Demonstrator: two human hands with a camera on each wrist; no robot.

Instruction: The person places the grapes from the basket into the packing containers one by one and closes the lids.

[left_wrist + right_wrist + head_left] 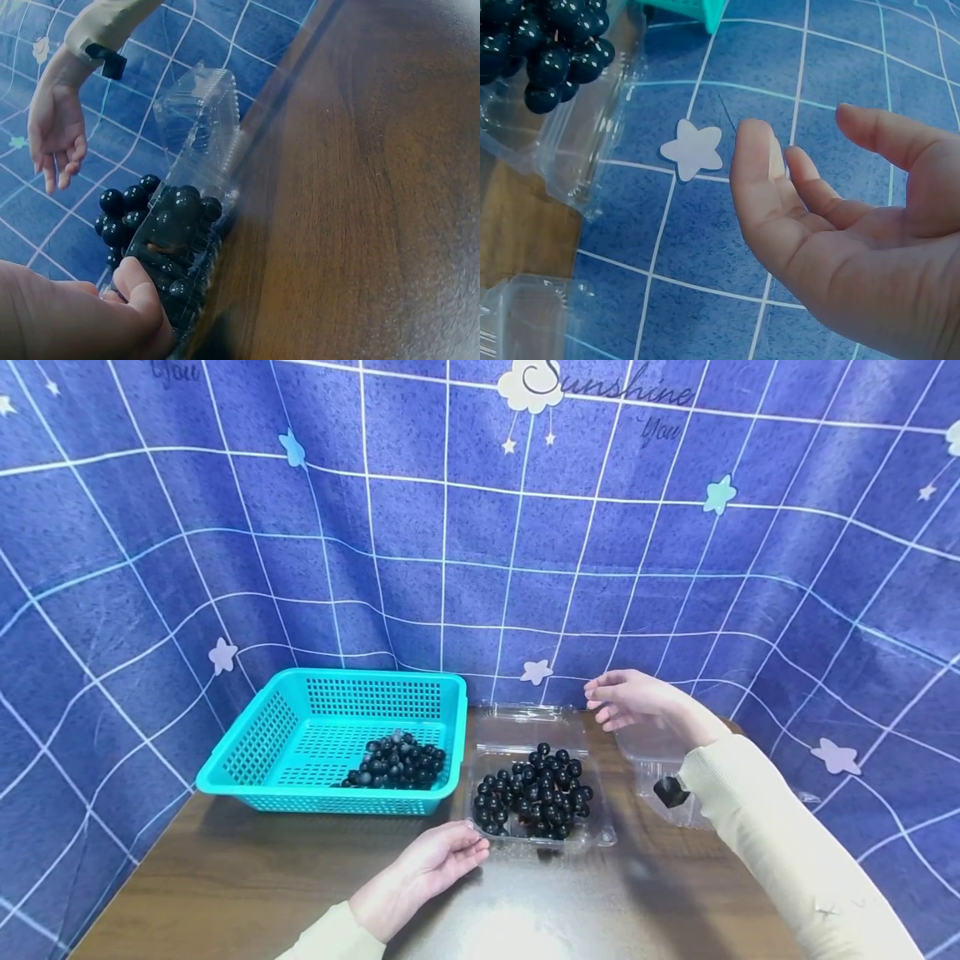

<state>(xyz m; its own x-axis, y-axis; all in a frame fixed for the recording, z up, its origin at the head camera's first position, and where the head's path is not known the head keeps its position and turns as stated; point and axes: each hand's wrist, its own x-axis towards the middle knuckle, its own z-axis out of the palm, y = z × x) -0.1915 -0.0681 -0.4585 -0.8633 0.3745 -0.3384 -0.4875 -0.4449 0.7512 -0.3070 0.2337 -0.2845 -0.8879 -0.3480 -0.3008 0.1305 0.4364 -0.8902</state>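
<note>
Clear clamshell box of dark grapes on the brown surface, just right of the teal basket with its own bunch. Left hand at the box's near left corner, fingertips touching the rim, grip loose. Right hand open above the far edge, empty. Best done steadying that corner, then lifting the bunch whole by the stem, not by single berries.

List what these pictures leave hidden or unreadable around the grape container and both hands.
- Head view: the second clear container is partly covered by the right sleeve.
- Left wrist view: the left hand is cut off by the frame edge, and the grapes blur behind plastic.
- Right wrist view: the right hand runs off the edge; the grape container is cropped.
</note>
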